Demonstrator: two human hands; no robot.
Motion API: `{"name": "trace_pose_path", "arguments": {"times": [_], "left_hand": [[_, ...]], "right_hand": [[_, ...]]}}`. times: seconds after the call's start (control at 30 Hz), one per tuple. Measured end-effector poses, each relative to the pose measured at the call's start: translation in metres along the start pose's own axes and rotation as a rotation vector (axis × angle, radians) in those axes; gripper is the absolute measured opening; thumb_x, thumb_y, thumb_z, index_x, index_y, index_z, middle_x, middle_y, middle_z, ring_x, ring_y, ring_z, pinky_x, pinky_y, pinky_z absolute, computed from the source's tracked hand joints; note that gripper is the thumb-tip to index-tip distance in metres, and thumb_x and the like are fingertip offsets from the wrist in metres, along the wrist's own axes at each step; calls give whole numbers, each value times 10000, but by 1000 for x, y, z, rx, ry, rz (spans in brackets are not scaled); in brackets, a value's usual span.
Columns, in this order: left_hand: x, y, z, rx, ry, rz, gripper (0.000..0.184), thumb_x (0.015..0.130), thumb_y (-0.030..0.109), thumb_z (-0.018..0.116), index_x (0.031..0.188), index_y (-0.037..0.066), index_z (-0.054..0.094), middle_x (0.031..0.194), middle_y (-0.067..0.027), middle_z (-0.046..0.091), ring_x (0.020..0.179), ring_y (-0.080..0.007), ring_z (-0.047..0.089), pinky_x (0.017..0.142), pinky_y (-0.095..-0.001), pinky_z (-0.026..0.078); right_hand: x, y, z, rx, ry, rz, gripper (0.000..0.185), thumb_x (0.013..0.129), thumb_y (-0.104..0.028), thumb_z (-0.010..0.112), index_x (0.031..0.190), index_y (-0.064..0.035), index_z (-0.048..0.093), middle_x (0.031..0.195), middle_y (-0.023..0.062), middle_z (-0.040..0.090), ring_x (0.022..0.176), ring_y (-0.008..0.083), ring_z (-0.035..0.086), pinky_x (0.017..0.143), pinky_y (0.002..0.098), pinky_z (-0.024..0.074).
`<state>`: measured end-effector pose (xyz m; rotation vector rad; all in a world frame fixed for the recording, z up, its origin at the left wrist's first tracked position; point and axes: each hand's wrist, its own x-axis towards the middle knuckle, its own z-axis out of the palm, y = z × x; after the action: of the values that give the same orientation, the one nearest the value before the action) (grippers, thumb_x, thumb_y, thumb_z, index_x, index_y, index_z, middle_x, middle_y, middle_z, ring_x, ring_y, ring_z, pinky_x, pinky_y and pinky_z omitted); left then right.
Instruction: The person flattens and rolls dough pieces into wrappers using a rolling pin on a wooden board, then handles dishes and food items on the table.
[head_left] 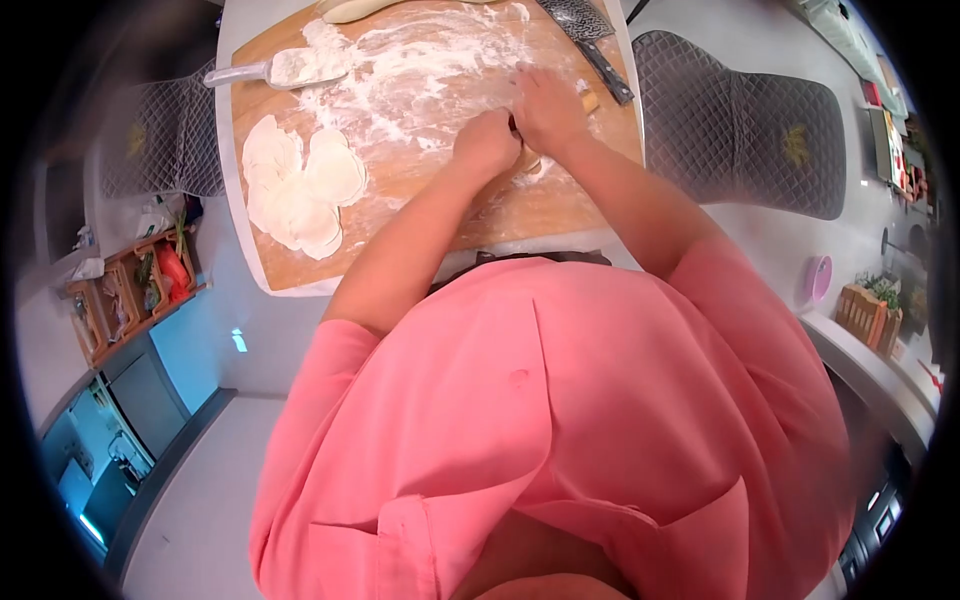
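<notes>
My left hand [487, 145] is closed near the front right of the floury wooden board [420, 190]; what its fingers hold is hidden. Beside it, my right hand [550, 110] lies palm down with fingers stretched forward. A pale wooden stick-like end [590, 102], perhaps of a rolling pin, shows past the right hand. A small pale piece [532, 166] lies by the right wrist, its kind unclear. Thin round dough wrappers [300, 190] overlap at the left of the board. Loose flour [430, 60] covers the board's middle.
A metal scoop [255, 73] with flour rests at the back left. A cleaver [590, 50] lies at the back right, and a length of dough [350, 10] at the far edge. Dark quilted chair seats [740, 125] flank the table.
</notes>
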<state>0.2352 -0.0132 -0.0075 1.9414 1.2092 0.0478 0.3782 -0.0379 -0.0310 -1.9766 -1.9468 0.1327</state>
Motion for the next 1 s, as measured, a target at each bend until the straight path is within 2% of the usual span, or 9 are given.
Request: {"name": "trace_pose_path", "arguments": {"times": [0.17,0.3,0.4,0.43,0.5,0.57,0.67,0.87,1.0], "left_hand": [[-36,10,-8,-202,67,-76,98,802,133,612,836,42,626,834,-183,656,858,-372,637,776,-448,497],[-30,5,-5,-166,203,-50,135,811,158,611,864,40,651,852,-178,671,859,-365,644,777,-444,501],[-11,-18,2,-39,190,-43,190,807,189,618,902,36,679,878,-182,686,858,-357,653,769,-434,507],[-10,-27,1,65,76,79,212,801,204,625,912,34,687,885,-184,690,855,-351,658,765,-430,510],[-21,-14,-20,-104,-119,-33,238,779,212,635,937,42,691,906,-173,695,867,-334,663,767,-415,511],[-38,-11,-18,-129,-34,-70,247,777,211,632,956,50,691,921,-165,696,882,-329,663,772,-410,511],[-48,-7,-16,-142,15,-166,247,762,201,643,961,59,680,927,-151,693,892,-319,658,774,-396,506],[-18,-43,-8,129,129,82,220,728,180,667,890,34,650,863,-161,677,837,-322,651,750,-396,501],[-41,-24,-20,-215,-21,-125,225,750,197,647,890,22,664,851,-171,681,851,-330,660,761,-419,509]], "right_hand": [[-61,11,-25,-87,-59,-153,455,840,-134,512,1289,-63,528,1423,126,487,1293,317,455,1013,429,398],[-10,0,2,-106,-146,-74,488,838,-133,515,1322,-74,508,1425,123,483,1305,302,448,1031,441,381],[0,-6,4,-89,-96,-49,518,835,-130,516,1350,-80,492,1428,117,482,1310,290,447,1043,463,362],[-14,-5,-2,-43,-130,-37,530,834,-131,515,1361,-77,484,1430,120,480,1310,289,447,1044,463,363],[-43,5,-12,-2,-160,-34,542,834,-132,513,1372,-74,476,1433,123,478,1310,288,447,1045,463,363],[-68,17,-21,-45,-109,-183,541,838,-135,502,1372,-56,470,1434,140,473,1311,309,442,1051,447,366],[-34,3,2,-67,-119,-98,544,845,-141,496,1382,-56,462,1434,150,470,1316,316,436,1070,455,354],[-15,-12,-5,-32,-262,3,549,856,-150,499,1396,-68,451,1450,145,456,1331,294,424,1073,464,341],[-49,-3,-20,-23,-180,-141,551,855,-150,501,1394,-54,441,1446,156,458,1317,321,432,1065,437,356]]}}
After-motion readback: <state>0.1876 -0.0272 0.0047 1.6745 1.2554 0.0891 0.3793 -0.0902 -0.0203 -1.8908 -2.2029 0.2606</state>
